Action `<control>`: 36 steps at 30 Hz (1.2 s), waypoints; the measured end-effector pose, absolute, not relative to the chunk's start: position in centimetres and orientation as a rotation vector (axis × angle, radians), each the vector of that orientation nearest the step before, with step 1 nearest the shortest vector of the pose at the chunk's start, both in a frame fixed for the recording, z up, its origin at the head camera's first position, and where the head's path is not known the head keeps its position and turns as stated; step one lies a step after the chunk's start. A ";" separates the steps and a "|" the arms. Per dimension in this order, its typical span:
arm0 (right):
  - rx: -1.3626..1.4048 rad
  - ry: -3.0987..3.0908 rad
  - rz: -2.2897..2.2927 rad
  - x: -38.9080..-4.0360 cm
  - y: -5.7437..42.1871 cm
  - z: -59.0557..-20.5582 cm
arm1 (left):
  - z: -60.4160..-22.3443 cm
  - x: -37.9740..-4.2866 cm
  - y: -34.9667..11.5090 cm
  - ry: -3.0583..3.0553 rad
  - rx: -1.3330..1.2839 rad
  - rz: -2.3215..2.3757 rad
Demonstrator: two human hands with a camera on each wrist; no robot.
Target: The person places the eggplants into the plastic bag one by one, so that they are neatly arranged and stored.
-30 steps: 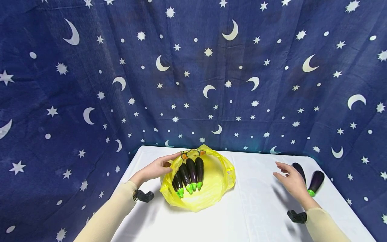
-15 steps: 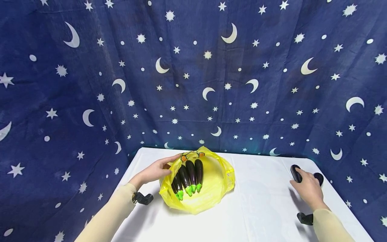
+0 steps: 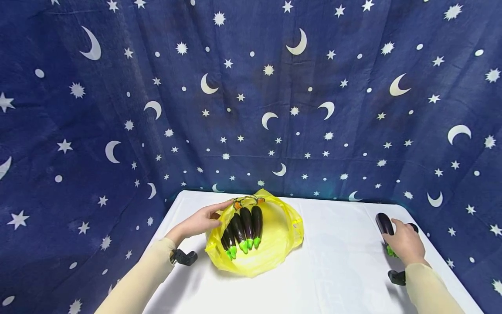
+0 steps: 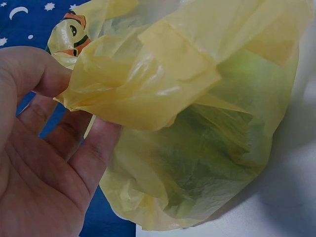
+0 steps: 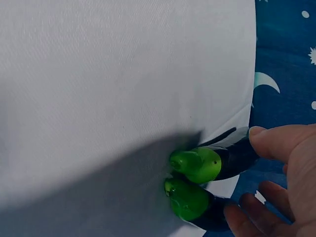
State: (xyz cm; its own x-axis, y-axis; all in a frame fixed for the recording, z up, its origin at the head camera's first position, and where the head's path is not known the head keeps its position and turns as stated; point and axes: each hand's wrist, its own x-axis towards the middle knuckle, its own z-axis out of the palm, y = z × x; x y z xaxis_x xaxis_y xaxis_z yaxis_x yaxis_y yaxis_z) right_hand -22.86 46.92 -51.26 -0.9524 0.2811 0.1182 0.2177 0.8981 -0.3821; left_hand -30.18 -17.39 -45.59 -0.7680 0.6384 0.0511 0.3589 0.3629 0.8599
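In the head view, a yellow plastic bag (image 3: 274, 257) lies on its side, its mouth facing me. Several dark eggplants (image 3: 246, 226) with green stem ends rest inside, toward its left. My left hand (image 3: 198, 223) pinches the left rim; the left wrist view shows the thin film (image 4: 133, 84) between thumb and fingers. Over at the right, my right hand (image 3: 408, 242) grips two eggplants from above. Its thumb presses the nearer eggplant (image 5: 237, 158), and its fingers curl at the other eggplant (image 5: 192, 202). Their green ends sit side by side on the cloth; the hand hides part of both bodies.
A white cloth covers the table (image 3: 333, 261). Behind and beside it hangs a dark blue curtain (image 3: 251, 109) with moons and stars. The table's right edge runs close by the right hand.
My right hand has moved right and down onto the two loose eggplants and taken hold of them, their stem ends now together. The left hand keeps its hold on the bag.
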 end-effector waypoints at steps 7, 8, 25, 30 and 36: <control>-0.362 -2.930 0.532 -23.5 47.1 -51.3 | -45.5 -30.2 -17.3 2.350 0.878 1.352; -0.366 -2.936 0.531 -23.6 47.1 -51.4 | -45.5 -30.3 -17.3 2.348 0.876 1.353; -0.287 -2.978 0.452 -24.7 46.5 -52.2 | -45.3 -30.1 -17.3 2.324 0.843 1.364; -0.276 -2.973 0.469 -24.7 45.9 -52.3 | -45.4 -30.2 -17.3 2.323 0.842 1.365; -0.290 -3.018 0.558 -25.0 45.4 -52.0 | -45.6 -30.5 -17.3 2.322 0.880 1.371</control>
State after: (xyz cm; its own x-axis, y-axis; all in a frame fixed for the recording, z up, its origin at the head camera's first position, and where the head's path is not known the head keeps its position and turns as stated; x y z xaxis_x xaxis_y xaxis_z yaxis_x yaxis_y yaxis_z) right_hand -25.02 45.37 -52.01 -0.9806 0.1945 0.0232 0.1734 0.9169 -0.3594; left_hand -30.52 -17.33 -45.59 -0.7659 0.6412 0.0469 0.3509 0.3559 0.8661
